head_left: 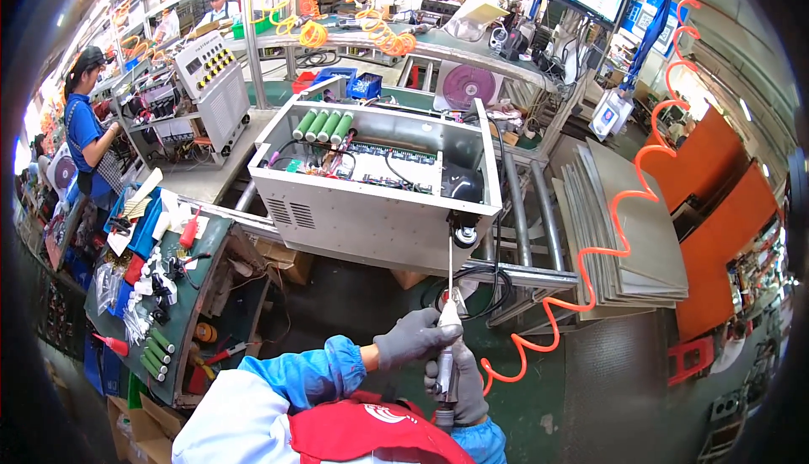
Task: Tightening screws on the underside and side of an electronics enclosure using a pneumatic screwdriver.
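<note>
Together, both gray-gloved hands in my remote view grip a power screwdriver (445,369) on the wearer's side of the roller conveyor (539,277). I see the left hand's (417,337) fingers clamped around its pale nose, while the right hand's (463,380) fingers wrap the body below. The long shaft (450,262) points toward the near right corner of an open metal cabinet (354,211), by a caster wheel (465,235); I cannot tell whether its tip touches. The cabinet rests on the conveyor, four green tubular resistors (324,125) near its far left corner, circuit boards (394,169) inside. A coiled orange air hose (607,252) hangs at right. More green resistors (157,351) lie by the near edge of a side bench (192,312), a red squeeze bottle (190,232) near its far right corner. At left stands a co-worker (84,131) in blue.
</note>
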Demonstrator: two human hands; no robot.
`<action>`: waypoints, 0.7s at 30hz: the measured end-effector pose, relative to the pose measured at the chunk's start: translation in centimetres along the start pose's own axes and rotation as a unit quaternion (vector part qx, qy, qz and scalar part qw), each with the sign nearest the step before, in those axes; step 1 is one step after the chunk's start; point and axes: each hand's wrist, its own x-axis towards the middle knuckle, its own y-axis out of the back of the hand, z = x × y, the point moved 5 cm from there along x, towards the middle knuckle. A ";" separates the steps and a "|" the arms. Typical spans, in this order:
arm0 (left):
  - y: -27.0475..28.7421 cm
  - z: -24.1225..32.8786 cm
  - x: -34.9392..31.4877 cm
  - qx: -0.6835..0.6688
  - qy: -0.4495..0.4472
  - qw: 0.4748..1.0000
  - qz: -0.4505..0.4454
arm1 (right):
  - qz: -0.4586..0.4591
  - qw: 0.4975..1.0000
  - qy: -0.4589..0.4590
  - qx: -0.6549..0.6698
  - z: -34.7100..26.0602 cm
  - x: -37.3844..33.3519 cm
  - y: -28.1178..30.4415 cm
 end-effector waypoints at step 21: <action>0.2 -0.4 -0.2 -0.048 -0.040 0.997 -0.043 | 0.040 0.973 0.121 -0.191 -1.9 -1.3 -2.6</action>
